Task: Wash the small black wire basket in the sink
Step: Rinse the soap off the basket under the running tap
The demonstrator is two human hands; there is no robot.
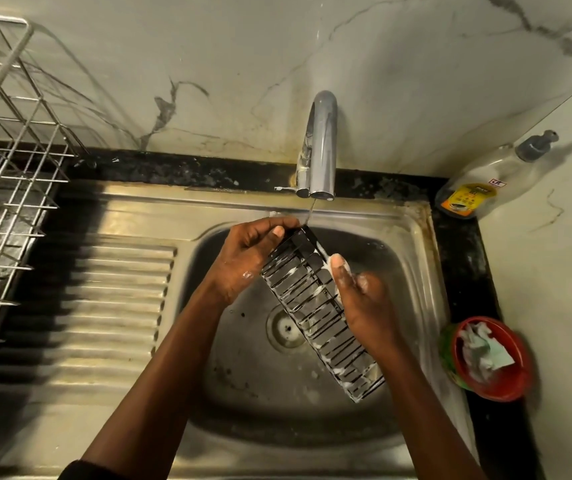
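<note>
Small black wire basket [315, 306], soapy, held over steel sink [412, 237] — left hand [246, 258] pinches far end, right hand [364, 306] grips right side. Rinse step, likely — thin stream from chrome tap [321, 147]; next, turn basket under water.

Wire dish rack [7, 202] left, soap btl [485, 178], red bowl [516, 379] w/ cloth [482, 351] right

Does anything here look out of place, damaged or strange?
Nothing looks spilled or broken. The sink rim has brown, rust-like stains at its back right corner, near the bottle. The white foam on the basket fits washing; the left hand and right hand hold it under the tap.
</note>
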